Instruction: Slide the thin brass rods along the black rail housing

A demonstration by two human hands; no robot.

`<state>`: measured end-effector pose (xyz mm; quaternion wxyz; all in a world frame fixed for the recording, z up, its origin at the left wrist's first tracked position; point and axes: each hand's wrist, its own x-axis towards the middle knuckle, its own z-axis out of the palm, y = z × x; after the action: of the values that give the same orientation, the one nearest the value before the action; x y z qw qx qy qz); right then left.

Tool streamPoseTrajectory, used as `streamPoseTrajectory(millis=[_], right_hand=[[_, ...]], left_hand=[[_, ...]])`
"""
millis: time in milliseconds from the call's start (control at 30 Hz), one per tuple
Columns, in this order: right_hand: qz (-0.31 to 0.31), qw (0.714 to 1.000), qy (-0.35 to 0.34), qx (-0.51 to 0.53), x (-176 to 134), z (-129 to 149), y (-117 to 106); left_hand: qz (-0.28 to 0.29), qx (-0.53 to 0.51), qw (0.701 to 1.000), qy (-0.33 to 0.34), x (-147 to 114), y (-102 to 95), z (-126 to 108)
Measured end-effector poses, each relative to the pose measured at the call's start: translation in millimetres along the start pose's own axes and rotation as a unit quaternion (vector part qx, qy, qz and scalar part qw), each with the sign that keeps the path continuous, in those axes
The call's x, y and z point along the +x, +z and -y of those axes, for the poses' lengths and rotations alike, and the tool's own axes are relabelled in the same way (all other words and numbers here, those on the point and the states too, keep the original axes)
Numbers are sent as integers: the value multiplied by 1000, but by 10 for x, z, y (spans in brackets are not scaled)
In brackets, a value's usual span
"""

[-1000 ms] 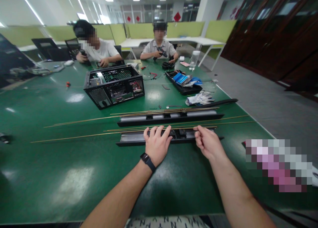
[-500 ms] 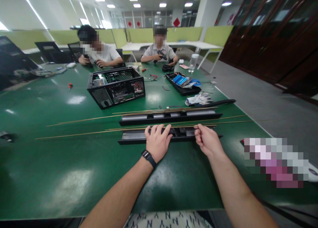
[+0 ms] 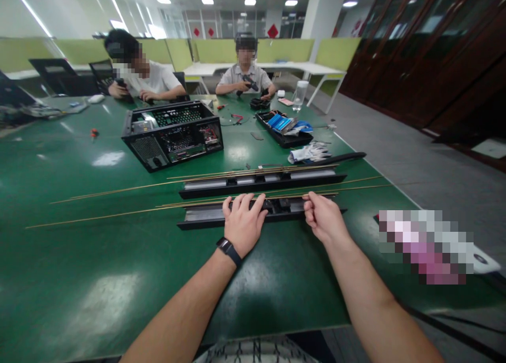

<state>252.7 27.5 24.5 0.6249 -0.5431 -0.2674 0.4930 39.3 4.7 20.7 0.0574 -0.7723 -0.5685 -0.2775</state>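
The view has shifted slightly leftward over the last second; the left hand (image 3: 244, 223) and right hand (image 3: 326, 218) remain at the near channel (image 3: 203, 214), centre of frame. No part is visibly displaced, which suggests the same step continues. Left grip: fingers spread, resting across the channel. Right grip: thumb and forefinger together at the thin rods (image 3: 98, 215); whether one is clamped cannot be told. The channel is straight, black-edged and grey inside, with dark blocks (image 3: 283, 204) right of centre.
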Motion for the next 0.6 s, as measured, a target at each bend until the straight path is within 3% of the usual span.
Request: streamPoseTrajectory(millis=[600], right_hand=[[-16, 1000, -6, 5, 24, -1, 9]], left_hand=[[-3, -2, 1000, -1, -1, 0, 4]])
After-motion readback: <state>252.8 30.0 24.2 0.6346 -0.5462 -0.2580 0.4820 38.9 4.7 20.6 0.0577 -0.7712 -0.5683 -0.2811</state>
